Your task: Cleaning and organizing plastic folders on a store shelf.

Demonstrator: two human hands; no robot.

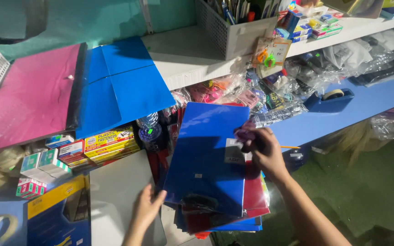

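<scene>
Landmark: blue folder (208, 159) at centre. A small white-grey rectangular label (234, 152) sits on its right edge. Left of the folder, a stack of flat yellow boxes (110, 143) with red and blue print. Further left, white-green small boxes (42, 164) and a red-white-blue box (71, 152). Lower left of it, tiny red-green packets (30, 187) and a large blue-yellow carton (58, 214). Above right, a clear blister pack (270, 57) hangs off the shelf edge, with colourful small boxes (318, 27) on that shelf.
</scene>
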